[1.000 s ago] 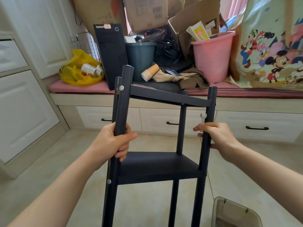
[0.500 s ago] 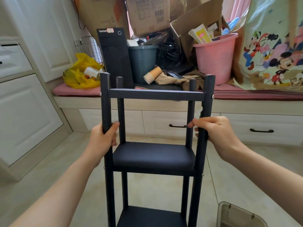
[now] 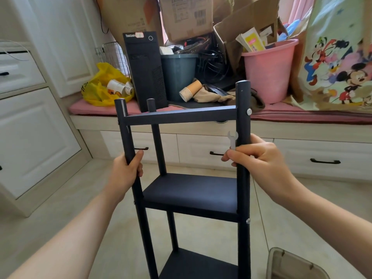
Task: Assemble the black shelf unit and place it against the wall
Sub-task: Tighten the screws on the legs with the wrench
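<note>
Cluttered bench behind black shelf unit

Bare floor lay open left of the shelf unit and between it and the drawers. A bin stood near its right. Bucket, boxes and tower crowded the bench; cabinets closed the left.

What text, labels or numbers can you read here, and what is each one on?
"ThinkCentr", the end covered by a sticker: black computer tower.
Seemingly "EA100", the rest blurred, near barcodes: cardboard box.
Yellow booklet in the pink bucket: print too small to read.
Yellow plastic bag: black marking, unreadable.
</note>
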### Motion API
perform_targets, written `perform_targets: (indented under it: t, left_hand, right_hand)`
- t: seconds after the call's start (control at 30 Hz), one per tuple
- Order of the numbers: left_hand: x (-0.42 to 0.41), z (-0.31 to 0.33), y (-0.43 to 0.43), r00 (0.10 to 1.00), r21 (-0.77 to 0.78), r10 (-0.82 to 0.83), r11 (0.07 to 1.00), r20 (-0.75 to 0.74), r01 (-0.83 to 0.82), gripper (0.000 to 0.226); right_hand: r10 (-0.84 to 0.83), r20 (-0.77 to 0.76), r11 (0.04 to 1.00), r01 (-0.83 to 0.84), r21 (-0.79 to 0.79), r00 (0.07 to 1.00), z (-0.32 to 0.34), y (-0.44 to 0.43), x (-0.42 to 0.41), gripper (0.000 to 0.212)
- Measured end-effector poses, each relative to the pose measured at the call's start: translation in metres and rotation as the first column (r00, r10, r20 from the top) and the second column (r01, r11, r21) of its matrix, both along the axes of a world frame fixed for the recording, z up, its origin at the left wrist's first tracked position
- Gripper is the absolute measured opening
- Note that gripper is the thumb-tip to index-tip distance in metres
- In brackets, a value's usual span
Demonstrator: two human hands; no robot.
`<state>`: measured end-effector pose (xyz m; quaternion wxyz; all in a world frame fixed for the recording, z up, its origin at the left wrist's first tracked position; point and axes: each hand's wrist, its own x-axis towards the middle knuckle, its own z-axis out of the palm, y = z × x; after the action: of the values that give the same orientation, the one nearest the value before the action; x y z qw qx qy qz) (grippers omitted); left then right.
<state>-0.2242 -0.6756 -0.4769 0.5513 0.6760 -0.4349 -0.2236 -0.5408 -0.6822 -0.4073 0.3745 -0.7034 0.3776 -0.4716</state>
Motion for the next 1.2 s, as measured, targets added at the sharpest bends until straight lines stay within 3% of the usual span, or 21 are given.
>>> perform_targets:
  t: [0.23, 0.4, 0.5, 0.6, 0.67, 0.7, 0.77, 0.83, 0.9, 0.97, 1.1, 1.2]
  left_hand:
    - [-0.001, 0.0, 0.001, 0.999, 0.038, 0.024, 0.999, 0.035, -0.025, 0.031]
    - [-0.003, 0.001, -0.003, 0.955, 0.122, 0.105, 0.982, 0.278, -0.144, 0.018]
    - [-0.01, 0.001, 0.0, 0.928, 0.218, 0.062, 0.964, 0.366, -0.15, 0.036]
    - [-0.028, 0.006, 0.006, 0.918, 0.308, 0.025, 0.938, 0.395, -0.158, 0.077]
    - [-0.051, 0.016, 0.013, 0.919, 0.371, -0.026, 0.919, 0.392, -0.132, 0.092]
    - [-0.062, 0.022, 0.018, 0.934, 0.399, -0.08, 0.914, 0.347, -0.07, 0.092]
    - [-0.084, 0.035, 0.03, 0.969, 0.402, -0.244, 0.892, 0.045, 0.206, 0.089]
    - [-0.102, 0.043, 0.044, 0.841, 0.324, -0.463, 0.779, -0.279, 0.537, 0.083]
    - [-0.115, 0.045, 0.055, 0.687, 0.278, -0.624, 0.632, -0.371, 0.724, 0.067]
    - [-0.126, 0.041, 0.059, 0.646, 0.228, -0.656, 0.611, -0.39, 0.758, 0.048]
    - [-0.149, 0.026, 0.057, 0.81, 0.156, -0.507, 0.811, -0.295, 0.565, 0.017]
    - [-0.156, 0.019, 0.058, 0.85, 0.057, -0.462, 0.87, -0.253, 0.49, 0.021]
  right_hand:
    - [0.023, -0.024, 1.0, -0.023, -0.016, 0.999, 0.001, 0.005, 0.001, 0.016]
    - [0.065, -0.04, 0.998, -0.065, -0.013, 0.997, 0.005, 0.007, 0.003, 0.019]
    - [0.111, -0.055, 0.994, -0.111, -0.003, 0.992, 0.009, 0.008, 0.002, 0.019]
    - [0.184, -0.074, 0.983, -0.184, 0.005, 0.98, 0.011, 0.011, 0.004, 0.019]
    - [0.23, -0.081, 0.973, -0.229, 0.016, 0.97, 0.013, 0.013, 0.007, 0.019]
    - [0.252, -0.085, 0.968, -0.251, 0.023, 0.964, 0.014, 0.014, 0.008, 0.019]
    - [0.292, -0.075, 0.956, -0.291, 0.031, 0.953, 0.016, 0.016, 0.012, 0.019]
    - [0.317, -0.047, 0.948, -0.316, 0.026, 0.947, 0.017, 0.016, 0.015, 0.019]
    - [0.33, -0.027, 0.944, -0.329, 0.037, 0.944, 0.019, 0.016, 0.017, 0.019]
    - [0.338, -0.013, 0.94, -0.337, 0.061, 0.941, 0.02, 0.015, 0.019, 0.02]
    - [0.343, 0.029, 0.935, -0.344, 0.086, 0.939, 0.02, 0.015, 0.022, 0.02]
    - [0.321, 0.054, 0.943, -0.324, 0.074, 0.946, 0.019, 0.015, 0.026, 0.02]
